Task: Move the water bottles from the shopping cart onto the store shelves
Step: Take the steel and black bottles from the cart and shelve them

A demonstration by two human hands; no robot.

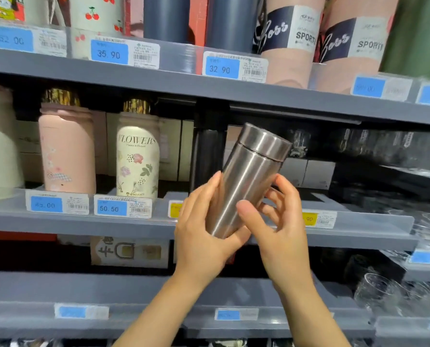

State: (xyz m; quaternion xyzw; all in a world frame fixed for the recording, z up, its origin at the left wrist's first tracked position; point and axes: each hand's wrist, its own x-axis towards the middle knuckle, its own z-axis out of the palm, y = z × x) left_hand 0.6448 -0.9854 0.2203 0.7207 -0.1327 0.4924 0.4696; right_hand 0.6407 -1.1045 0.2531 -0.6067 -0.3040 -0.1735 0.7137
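Both hands' fingers point(281, 186) wrap tilted steel bottle point(249, 179).

We see plain brushed-silver steel bottle point(249, 179). Cream bottle point(136, 159) with pink roses, green leaves, gold cap. Pale pink bottle point(67, 151) with faint floral print. Grey shelves point(83, 219). Blue price tags point(111, 208), one yellow tag point(309, 218).

Capped steel water bottle point(249, 179), tilted right, before the middle shelf point(83, 221)
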